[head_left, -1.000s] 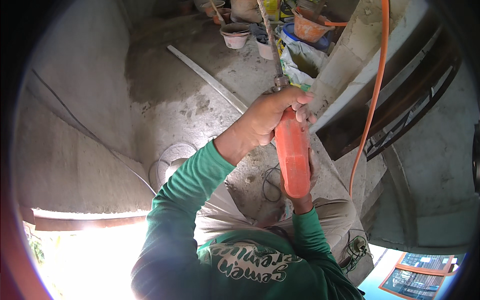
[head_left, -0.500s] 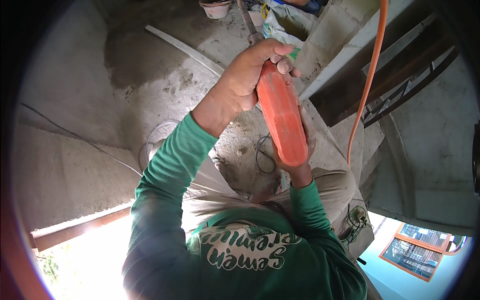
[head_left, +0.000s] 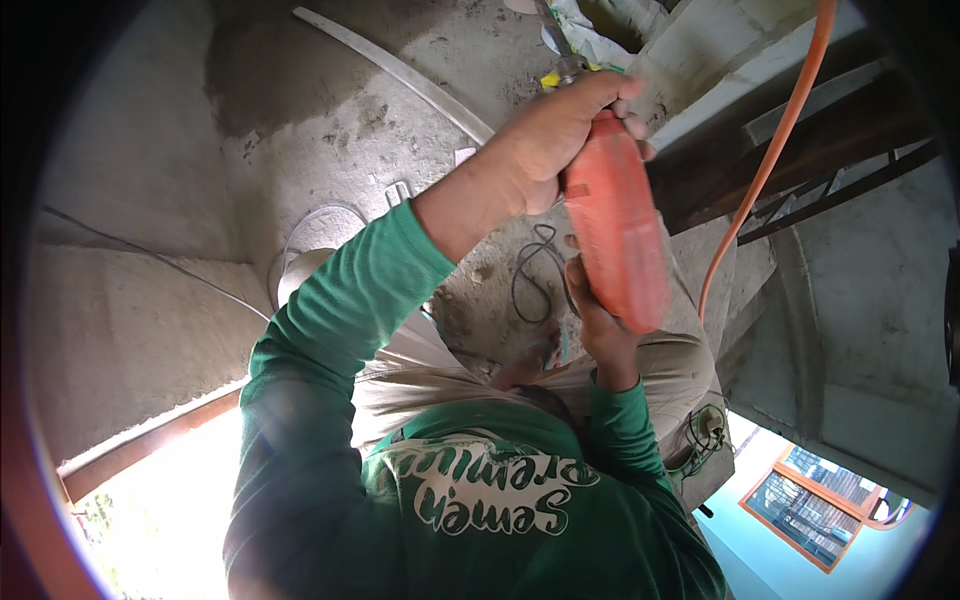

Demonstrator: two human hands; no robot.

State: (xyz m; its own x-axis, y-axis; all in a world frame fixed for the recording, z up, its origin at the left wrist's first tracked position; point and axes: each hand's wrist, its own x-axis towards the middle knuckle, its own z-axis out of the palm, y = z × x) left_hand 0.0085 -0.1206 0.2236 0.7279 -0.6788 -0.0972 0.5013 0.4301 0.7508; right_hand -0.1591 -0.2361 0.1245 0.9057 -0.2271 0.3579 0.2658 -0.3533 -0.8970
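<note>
A red-orange demolition hammer point(head_left: 618, 225) is held up in front of my body, with a dark metal chisel bit point(head_left: 553, 25) pointing away at the top. My left hand point(head_left: 545, 140) wraps over its front end, just behind the chuck point(head_left: 572, 66). Around the rear grip my right hand point(head_left: 603, 320) is closed, partly hidden by the tool's body. What the bit's tip meets is outside the picture.
A looped dark cable point(head_left: 532, 285) lies on the dusty concrete floor below the tool. An orange hose point(head_left: 770, 170) hangs at right, before dark steel beams point(head_left: 730, 165). A long pale strip point(head_left: 400, 72) lies at far left; a sack point(head_left: 592, 40) is at the top.
The hammer and both hands have shifted right in the picture, and the view has tilted somewhat. Both hands keep their hold.
</note>
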